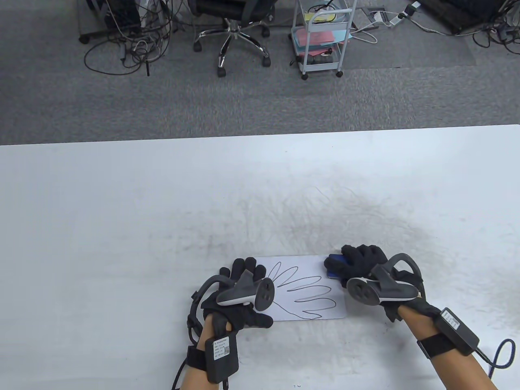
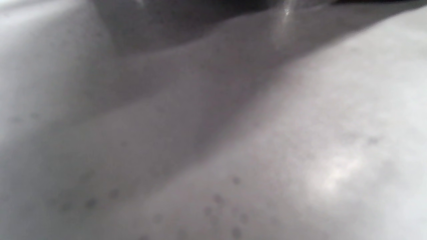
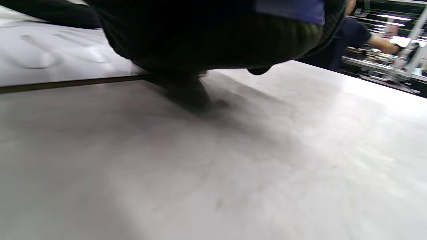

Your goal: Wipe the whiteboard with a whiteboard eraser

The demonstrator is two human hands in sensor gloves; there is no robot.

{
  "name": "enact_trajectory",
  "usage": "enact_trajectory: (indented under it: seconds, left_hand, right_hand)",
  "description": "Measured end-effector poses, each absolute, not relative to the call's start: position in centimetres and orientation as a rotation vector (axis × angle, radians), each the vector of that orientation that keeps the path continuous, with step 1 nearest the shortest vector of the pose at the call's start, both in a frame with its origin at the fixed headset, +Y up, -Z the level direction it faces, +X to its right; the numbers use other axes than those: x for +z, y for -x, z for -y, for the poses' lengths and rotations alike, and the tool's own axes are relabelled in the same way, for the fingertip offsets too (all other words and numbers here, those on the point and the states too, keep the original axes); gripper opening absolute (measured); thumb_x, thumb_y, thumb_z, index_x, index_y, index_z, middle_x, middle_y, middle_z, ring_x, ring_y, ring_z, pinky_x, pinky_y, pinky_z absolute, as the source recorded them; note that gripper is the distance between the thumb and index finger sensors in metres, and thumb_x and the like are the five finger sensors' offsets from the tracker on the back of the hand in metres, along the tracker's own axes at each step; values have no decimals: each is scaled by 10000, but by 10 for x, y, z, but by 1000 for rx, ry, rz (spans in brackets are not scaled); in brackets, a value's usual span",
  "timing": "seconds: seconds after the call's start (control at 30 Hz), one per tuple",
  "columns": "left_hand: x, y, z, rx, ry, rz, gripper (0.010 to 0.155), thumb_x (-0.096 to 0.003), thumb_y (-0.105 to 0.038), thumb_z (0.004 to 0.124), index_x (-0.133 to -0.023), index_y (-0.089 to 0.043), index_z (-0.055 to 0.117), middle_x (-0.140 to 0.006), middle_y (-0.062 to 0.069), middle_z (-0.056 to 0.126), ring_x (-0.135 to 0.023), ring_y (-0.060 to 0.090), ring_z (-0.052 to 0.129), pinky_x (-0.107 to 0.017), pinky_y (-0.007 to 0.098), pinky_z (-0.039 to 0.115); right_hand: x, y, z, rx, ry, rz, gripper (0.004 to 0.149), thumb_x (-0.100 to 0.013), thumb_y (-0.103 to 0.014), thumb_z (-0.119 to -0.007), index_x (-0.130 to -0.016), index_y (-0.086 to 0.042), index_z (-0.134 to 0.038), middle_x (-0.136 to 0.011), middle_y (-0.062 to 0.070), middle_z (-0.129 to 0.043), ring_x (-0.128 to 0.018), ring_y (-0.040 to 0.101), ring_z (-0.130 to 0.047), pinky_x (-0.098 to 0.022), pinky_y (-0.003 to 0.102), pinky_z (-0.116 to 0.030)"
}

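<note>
office chair and wheeled cart are seen on carpet beyond the table. left hand is laid flat, fingers extended, on the whiteboard left edge. whiteboard eraser is gripped by curled right hand at the board's far right corner, long axis roughly front-to-back. left wrist view is blurred.

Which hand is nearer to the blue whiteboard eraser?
Right. The right hand grips the blue whiteboard eraser at the whiteboard's far right corner. The left hand rests on the board's left edge, apart from the eraser.
</note>
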State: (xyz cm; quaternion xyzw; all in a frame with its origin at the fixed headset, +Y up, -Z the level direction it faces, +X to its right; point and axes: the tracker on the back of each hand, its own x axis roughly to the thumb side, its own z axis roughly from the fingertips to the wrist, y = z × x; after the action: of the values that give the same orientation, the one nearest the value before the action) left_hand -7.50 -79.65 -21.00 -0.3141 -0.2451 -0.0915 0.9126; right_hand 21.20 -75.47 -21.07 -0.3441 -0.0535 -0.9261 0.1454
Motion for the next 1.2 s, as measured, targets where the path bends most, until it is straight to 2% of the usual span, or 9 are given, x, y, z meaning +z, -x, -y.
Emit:
enact_trajectory:
  seconds: [0.23, 0.33, 0.47, 0.63, 0.73, 0.83, 1.1, 1.2]
  left_hand:
    - [-210, 75, 796, -188, 648, 503, 1177, -319, -753, 563, -1090, -93, -34, -1132, 250, -71, -1047, 529, 45, -755, 682, 249]
    - [-210, 75, 796, -182, 652, 505, 1181, -319, -752, 571, -1091, -95, -35, -1131, 252, -75, -1045, 532, 43, -754, 685, 246]
    - [-210, 74, 796, -181, 651, 508, 1182, -318, -750, 577, -1094, -96, -29, -1132, 253, -70, -1045, 533, 48, -754, 686, 250]
    - [-210, 74, 797, -182, 649, 507, 1186, -316, -754, 572, -1093, -94, -33, -1131, 255, -73, -1044, 533, 44, -753, 685, 248]
    - [-210, 74, 797, -183, 652, 502, 1186, -315, -754, 569, -1090, -92, -38, -1129, 254, -75, -1043, 531, 41, -752, 684, 246]
    - [-210, 74, 796, -186, 652, 502, 1186, -313, -752, 571, -1089, -95, -38, -1130, 247, -75, -1045, 528, 43, -754, 681, 247]
    - [-210, 74, 796, -184, 657, 501, 1188, -310, -750, 579, -1089, -99, -39, -1130, 245, -76, -1044, 529, 42, -754, 682, 246]
    - [-210, 74, 796, -182, 660, 502, 1188, -312, -749, 581, -1089, -101, -41, -1128, 246, -80, -1042, 529, 39, -753, 683, 243]
  right_hand:
    - [-137, -215, 750, -2572, 1151, 170, 569, -600, -465, -681, -1128, -354, -501, -1193, 207, -645, -980, 438, -773, -747, 649, -682]
    - [-132, -214, 749, -2556, 1135, 155, 567, -602, -465, -674, -1131, -357, -500, -1202, 203, -637, -992, 437, -767, -754, 657, -665]
    - [-160, -206, 750, -2606, 1002, 182, 557, -614, -433, -667, -1136, -363, -487, -1228, 205, -596, -1047, 458, -712, -772, 701, -597]
    - [-240, -195, 754, -2740, 741, 201, 549, -610, -408, -672, -1123, -377, -480, -1243, 184, -569, -1068, 462, -682, -782, 716, -553]
    - [-253, -192, 754, -2817, 695, 287, 546, -609, -399, -684, -1115, -387, -481, -1249, 175, -547, -1076, 464, -654, -792, 719, -517]
    - [-234, -195, 754, -2759, 788, 183, 551, -601, -409, -692, -1115, -371, -495, -1230, 186, -587, -1045, 461, -702, -771, 704, -576]
    - [-133, -199, 748, -2576, 1063, 170, 564, -600, -428, -688, -1125, -351, -496, -1222, 205, -598, -1025, 463, -723, -764, 685, -609]
    - [-125, -197, 745, -2538, 1073, 190, 562, -606, -436, -677, -1130, -362, -488, -1228, 195, -588, -1037, 453, -714, -770, 689, -594]
